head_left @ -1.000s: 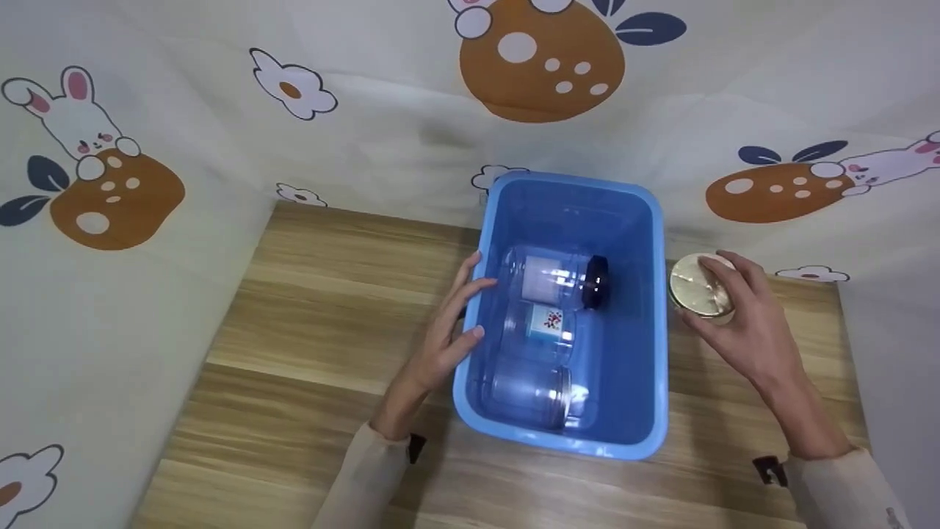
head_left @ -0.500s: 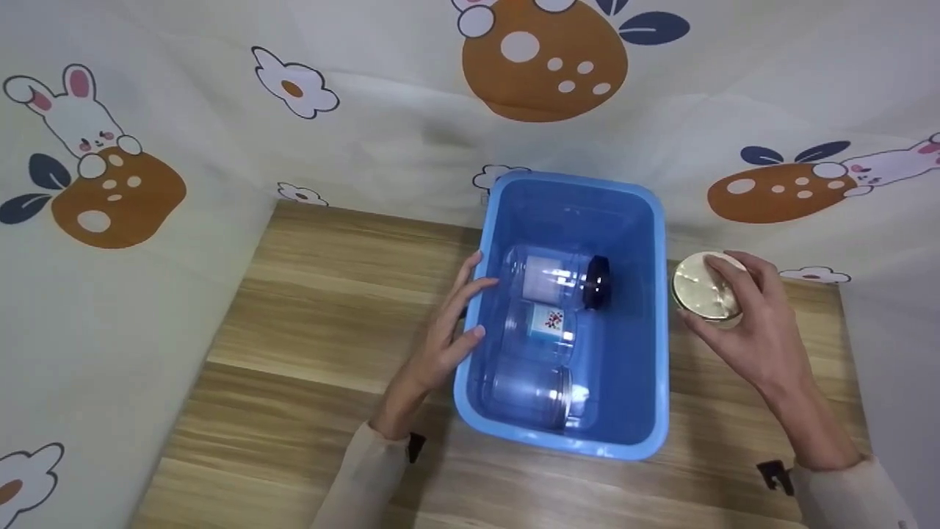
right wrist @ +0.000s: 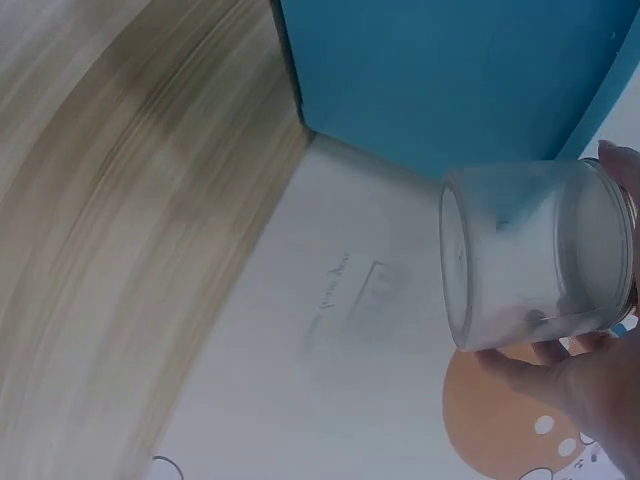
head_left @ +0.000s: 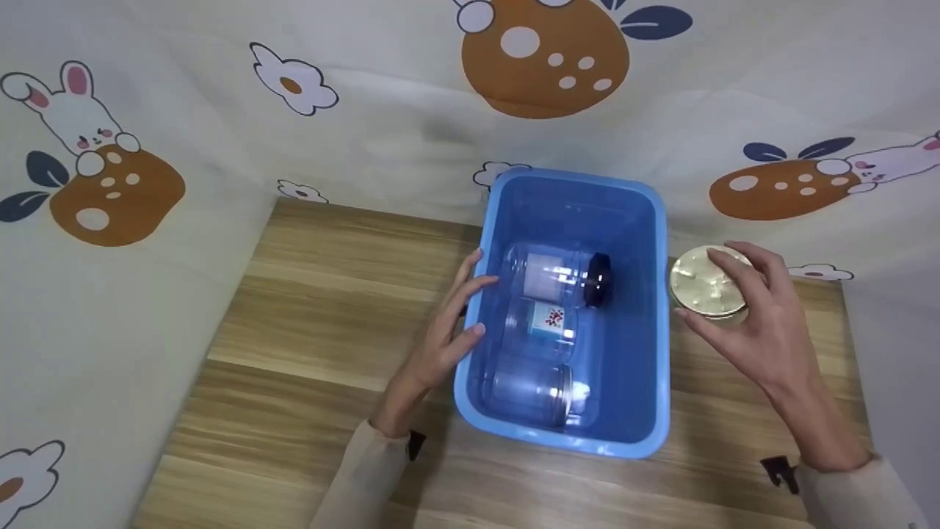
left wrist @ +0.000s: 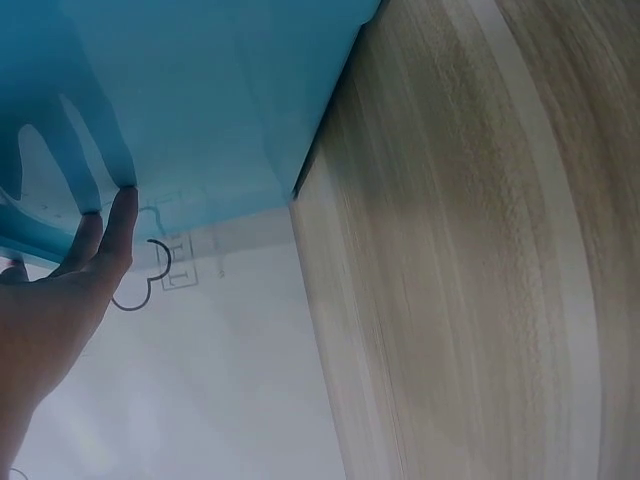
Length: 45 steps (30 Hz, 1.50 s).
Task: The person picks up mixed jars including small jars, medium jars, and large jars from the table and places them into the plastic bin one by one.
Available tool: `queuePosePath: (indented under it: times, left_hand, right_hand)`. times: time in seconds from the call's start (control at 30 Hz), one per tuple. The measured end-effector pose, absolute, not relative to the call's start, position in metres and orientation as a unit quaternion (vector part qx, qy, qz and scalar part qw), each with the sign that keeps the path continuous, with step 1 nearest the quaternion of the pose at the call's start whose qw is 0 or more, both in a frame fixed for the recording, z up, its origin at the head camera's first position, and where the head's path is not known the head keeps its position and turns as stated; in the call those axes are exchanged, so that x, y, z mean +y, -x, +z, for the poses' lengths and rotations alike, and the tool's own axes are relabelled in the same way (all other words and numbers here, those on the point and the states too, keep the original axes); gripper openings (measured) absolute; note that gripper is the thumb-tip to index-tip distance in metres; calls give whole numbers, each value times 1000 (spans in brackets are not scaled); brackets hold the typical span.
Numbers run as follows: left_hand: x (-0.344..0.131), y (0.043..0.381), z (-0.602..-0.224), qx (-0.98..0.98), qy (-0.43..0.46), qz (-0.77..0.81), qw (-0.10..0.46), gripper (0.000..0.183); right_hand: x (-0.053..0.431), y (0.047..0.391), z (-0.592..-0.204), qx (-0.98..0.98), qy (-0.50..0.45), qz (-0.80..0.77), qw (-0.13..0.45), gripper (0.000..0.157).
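Observation:
A clear jar with a gold lid (head_left: 709, 281) is held upright in my right hand (head_left: 764, 323), just outside the right side of the blue bin (head_left: 661, 353). In the right wrist view the see-through jar (right wrist: 530, 250) is off the table, with fingers and thumb around its lidded end. My left hand (head_left: 444, 342) rests with fairly straight fingers against the bin's left rim; in the left wrist view its fingertips (left wrist: 120, 210) touch the outer wall. Inside the bin lie a dark-capped jar (head_left: 547, 275), a jar with a berry-print label (head_left: 547, 321) and a plain clear jar (head_left: 525, 389).
The bin stands on a wood-grain table (head_left: 316, 316), close to the back. Patterned cloth walls (head_left: 382, 139) with rabbits and flowers enclose the table at the back, left and right. Small black pieces (head_left: 780, 472) sit at both wrists.
My right hand has drifted slightly to the right with the jar, whose lid now sits a little higher in the view. The left hand, bin and jars inside it have stayed put.

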<state>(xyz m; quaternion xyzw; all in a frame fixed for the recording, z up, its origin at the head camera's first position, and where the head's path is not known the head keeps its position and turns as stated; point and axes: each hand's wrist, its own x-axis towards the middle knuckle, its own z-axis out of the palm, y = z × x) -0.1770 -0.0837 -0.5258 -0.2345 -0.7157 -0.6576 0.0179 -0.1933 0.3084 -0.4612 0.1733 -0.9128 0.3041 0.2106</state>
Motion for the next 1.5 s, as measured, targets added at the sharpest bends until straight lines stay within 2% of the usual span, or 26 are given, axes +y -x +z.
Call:
queuePosePath:
  times: [0.43, 0.73, 1.1, 1.5]
  left_hand:
    - [-87, 178, -537, -719, 234, -655, 18, 55]
    - [-86, 179, -537, -708, 238, -665, 12, 53]
    - [-85, 180, -537, -702, 240, -670, 10, 54]
    - [-84, 171, -498, -726, 232, -648, -3, 52]
  right_hand:
    - [295, 195, -440, -906, -220, 278, 230, 83]
    - [286, 192, -432, -911, -206, 273, 233, 96]
    - [269, 195, -423, -908, -276, 201, 243, 89]
    - [256, 203, -414, -901, -312, 167, 251, 92]
